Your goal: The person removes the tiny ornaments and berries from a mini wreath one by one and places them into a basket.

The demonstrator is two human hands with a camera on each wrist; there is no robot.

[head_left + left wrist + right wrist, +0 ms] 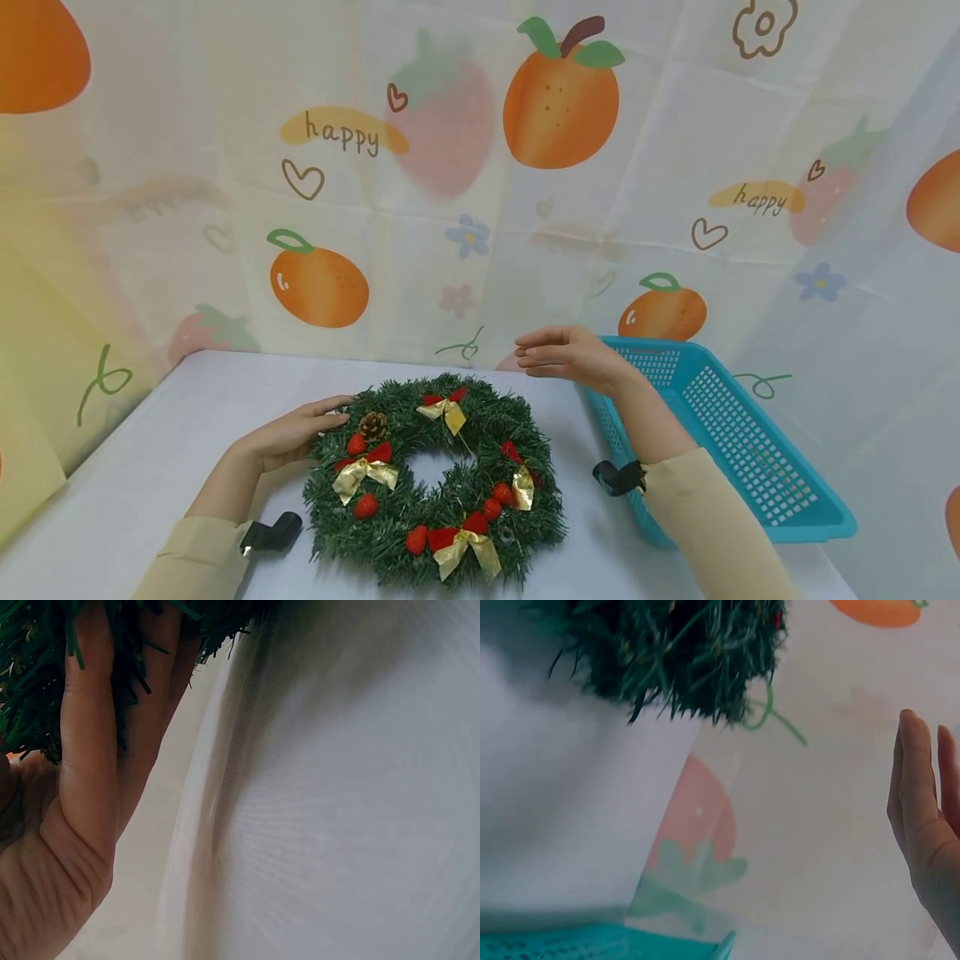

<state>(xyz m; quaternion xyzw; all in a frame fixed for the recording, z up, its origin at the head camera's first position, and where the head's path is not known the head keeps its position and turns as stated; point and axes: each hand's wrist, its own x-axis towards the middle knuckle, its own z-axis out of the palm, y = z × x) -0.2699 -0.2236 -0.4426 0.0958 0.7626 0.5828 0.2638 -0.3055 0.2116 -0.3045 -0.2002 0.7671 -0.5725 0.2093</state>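
Note:
A green Christmas wreath (pixel 397 517) with gold-and-red bows, red berries and a pine cone (pixel 372 426) is in front of me in the head view. My left hand (pixel 288 432) holds the wreath by its left edge; in the left wrist view the fingers (pixel 90 750) reach along the green needles, which hide their tips. Above and to the right of the wreath, my right hand (pixel 566 358) is raised, apart from it. Its fingers (pixel 915 765) are nearly straight, with nothing held.
A turquoise plastic basket (pixel 806 532) with perforated sides stands to the right, partly behind my right forearm. White cloth (pixel 262 379) covers the table. Behind it hangs a curtain (pixel 525 275) printed with oranges and strawberries.

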